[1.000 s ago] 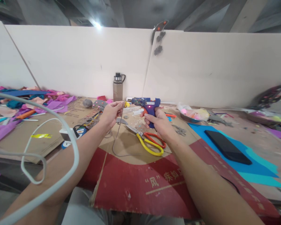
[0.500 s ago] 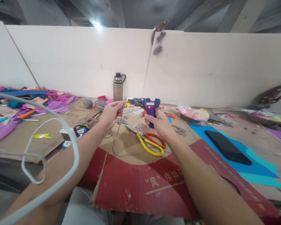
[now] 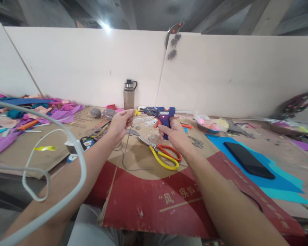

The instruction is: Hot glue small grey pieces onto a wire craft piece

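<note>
My left hand (image 3: 121, 123) is closed in a pinch on a thin grey cord (image 3: 123, 155), whose loose length hangs down and curls onto the cardboard. A small yellow piece (image 3: 137, 112) shows at those fingertips, right by the gun's nozzle; whether it touches the nozzle I cannot tell. My right hand (image 3: 175, 131) is wrapped round the handle of a blue glue gun (image 3: 166, 118), with fingers at its orange trigger. The gun points left and a red light glows on its side. Below both hands lie scissors (image 3: 166, 158) with one yellow and one red handle loop.
A water bottle (image 3: 128, 95) stands against the white partition (image 3: 79, 68). On the right, a black phone (image 3: 248, 160) rests on blue sheets (image 3: 284, 182). Colourful scraps (image 3: 59, 111) pile up at left. A white cable (image 3: 83, 164) loops in front of my left arm.
My left hand has shifted slightly left and up, carrying the cord and the yellow piece a little away from the nozzle. My right hand and the glue gun stay nearly still.
</note>
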Demonstrator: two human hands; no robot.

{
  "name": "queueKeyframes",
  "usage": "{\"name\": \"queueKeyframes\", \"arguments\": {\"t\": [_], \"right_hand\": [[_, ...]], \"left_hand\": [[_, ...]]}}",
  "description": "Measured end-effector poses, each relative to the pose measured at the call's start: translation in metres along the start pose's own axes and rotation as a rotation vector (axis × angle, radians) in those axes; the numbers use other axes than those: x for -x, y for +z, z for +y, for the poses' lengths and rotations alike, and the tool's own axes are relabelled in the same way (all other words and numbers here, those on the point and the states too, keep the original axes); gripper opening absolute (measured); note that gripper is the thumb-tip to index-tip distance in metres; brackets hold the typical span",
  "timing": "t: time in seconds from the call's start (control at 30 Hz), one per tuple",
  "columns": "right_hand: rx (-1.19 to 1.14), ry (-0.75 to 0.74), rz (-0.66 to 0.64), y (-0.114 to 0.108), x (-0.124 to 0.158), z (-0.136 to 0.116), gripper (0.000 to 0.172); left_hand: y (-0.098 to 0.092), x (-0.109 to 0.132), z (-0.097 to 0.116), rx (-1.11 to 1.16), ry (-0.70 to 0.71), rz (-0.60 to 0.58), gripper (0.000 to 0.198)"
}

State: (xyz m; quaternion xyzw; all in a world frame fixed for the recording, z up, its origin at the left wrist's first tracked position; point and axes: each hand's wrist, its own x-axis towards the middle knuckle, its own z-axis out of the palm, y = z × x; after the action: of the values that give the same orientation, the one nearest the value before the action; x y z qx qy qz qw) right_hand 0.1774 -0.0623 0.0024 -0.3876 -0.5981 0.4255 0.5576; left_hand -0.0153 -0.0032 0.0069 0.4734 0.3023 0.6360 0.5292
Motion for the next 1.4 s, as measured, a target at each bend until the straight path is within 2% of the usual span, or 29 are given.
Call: {"name": "queueKeyframes", "arguments": {"t": [0.27, 0.57, 1.0, 1.23, 1.4], "right_hand": [[0.151, -0.034, 0.018, -0.002, -0.002, 0.003, 0.016], [0.135, -0.035, 0.031, -0.003, -0.002, 0.005, 0.018], [0.211, -0.054, 0.063, 0.000, 0.003, -0.002, 0.015], [0.297, -0.129, 0.067, -0.004, -0.001, 0.007, 0.016], [0.339, -0.255, 0.093, -0.004, 0.000, 0.006, 0.013]], "left_hand": [[-0.002, -0.001, -0.001, 0.003, -0.001, 0.023, 0.020], [-0.005, -0.003, -0.002, 0.006, 0.026, -0.003, 0.019], [-0.003, -0.002, -0.004, -0.042, -0.009, 0.028, 0.022], [-0.004, -0.003, -0.003, -0.024, -0.007, 0.020, 0.024], [-0.005, -0.003, -0.004, -0.032, 0.011, 0.000, 0.023]]}}
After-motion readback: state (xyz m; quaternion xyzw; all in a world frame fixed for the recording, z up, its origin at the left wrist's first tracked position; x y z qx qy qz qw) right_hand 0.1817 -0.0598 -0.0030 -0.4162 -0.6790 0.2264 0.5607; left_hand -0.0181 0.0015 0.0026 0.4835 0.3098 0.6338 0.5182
